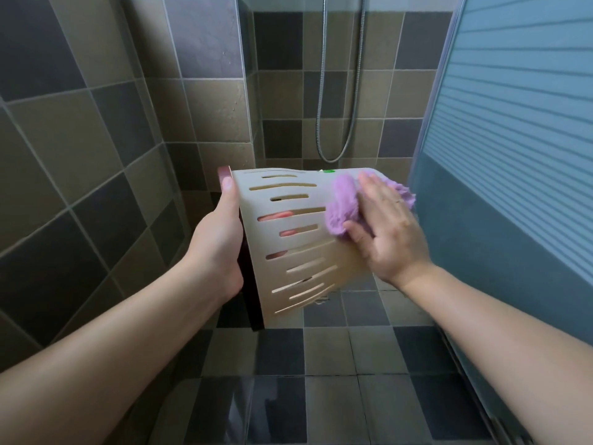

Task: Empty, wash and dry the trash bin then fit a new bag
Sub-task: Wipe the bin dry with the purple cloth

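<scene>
A cream plastic trash bin [298,248] with long slots in its wall and a dark red rim is held on its side above the shower floor, its bottom pointing right. My left hand [221,239] grips the rim, thumb outside and fingers inside, showing pink through the slots. My right hand [385,232] presses a lilac cloth [343,207] flat against the bin's wall near its bottom, fingers straight. A green sticker [328,171] sits on the upper edge.
Tiled walls in grey and brown close in at left and behind. A metal shower hose [340,149] loops down the back wall. A frosted glass shower door [513,155] stands at the right. The tiled floor [333,396] looks wet near me.
</scene>
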